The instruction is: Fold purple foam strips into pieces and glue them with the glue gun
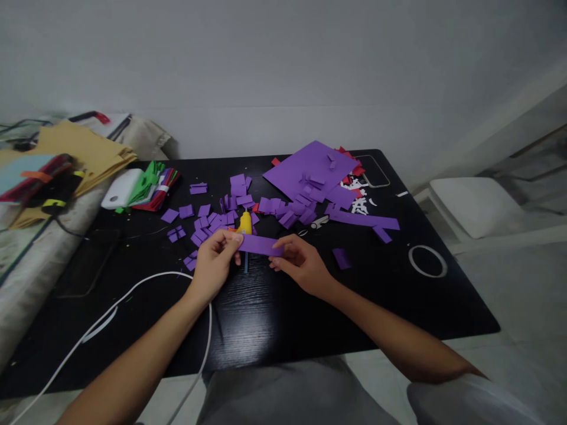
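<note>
A purple strip (pixel 257 244), which looks like craft foam or thick paper, is stretched level between my hands above the table. My left hand (pixel 215 255) pinches its left end, thumb on top. At the right end, my right hand (pixel 301 262) grips the strip between thumb and fingers. Just beyond the strip lies a yellow glue gun (pixel 245 223), partly hidden by it, with a bluish stick (pixel 246 262) showing below. Many small folded purple pieces (pixel 212 224) are scattered around the glue gun.
A large purple sheet (pixel 305 168) lies at the back, with white and red scraps (pixel 361 203) beside it. A tape ring (pixel 427 261) is at right. Bundled coloured strips (pixel 155 188) and brown paper (pixel 80 147) are at left. A white cable (pixel 146 280) crosses the front left.
</note>
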Available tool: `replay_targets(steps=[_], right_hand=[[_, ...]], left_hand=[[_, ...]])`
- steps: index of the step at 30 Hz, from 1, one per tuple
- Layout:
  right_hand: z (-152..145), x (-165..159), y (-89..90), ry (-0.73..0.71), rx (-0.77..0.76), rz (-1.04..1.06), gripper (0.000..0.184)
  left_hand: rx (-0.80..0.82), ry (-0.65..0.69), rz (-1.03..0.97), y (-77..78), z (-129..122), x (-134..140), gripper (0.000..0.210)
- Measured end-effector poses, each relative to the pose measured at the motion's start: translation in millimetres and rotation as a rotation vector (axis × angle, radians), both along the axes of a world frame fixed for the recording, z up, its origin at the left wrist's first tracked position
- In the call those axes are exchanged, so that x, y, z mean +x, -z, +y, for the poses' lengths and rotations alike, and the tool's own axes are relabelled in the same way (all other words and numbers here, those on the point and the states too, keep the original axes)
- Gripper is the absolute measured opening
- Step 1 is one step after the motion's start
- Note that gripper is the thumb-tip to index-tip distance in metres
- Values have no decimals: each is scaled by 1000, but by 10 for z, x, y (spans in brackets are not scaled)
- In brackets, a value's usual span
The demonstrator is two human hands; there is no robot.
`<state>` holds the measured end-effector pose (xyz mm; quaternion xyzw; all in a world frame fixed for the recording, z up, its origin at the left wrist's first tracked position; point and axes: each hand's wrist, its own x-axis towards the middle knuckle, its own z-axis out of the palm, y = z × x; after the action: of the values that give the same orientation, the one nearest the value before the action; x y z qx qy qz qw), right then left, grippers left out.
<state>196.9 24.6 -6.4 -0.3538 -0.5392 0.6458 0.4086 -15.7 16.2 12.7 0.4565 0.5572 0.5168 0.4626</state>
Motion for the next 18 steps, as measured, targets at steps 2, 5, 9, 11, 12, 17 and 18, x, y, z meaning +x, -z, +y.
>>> replay_targets(steps=[2, 5, 9, 11, 12, 17, 18], right_hand=[[-22, -19, 7, 33, -7, 19, 25], [-47, -31, -14, 77, -17, 54, 24], [-62, -28, -59, 115, -32, 87, 23], [-68, -30, -68, 122, -26, 86, 24], [-71, -32, -69, 124, -20, 86, 24], [-83, -31, -64, 114, 10, 76, 25], [-82, -25, -67, 97, 12, 73, 25]], left_hand=[[-4, -5, -24, 6, -12, 33, 24], [-13, -7, -51, 26, -28, 73, 24], [-11, -19, -84, 54, -48, 96, 23], [0, -32, -86, 56, -56, 95, 22], [8, -38, -81, 52, -59, 93, 22], [35, -50, -27, 20, -57, 66, 22], [40, -51, -18, 17, -55, 61, 23]])
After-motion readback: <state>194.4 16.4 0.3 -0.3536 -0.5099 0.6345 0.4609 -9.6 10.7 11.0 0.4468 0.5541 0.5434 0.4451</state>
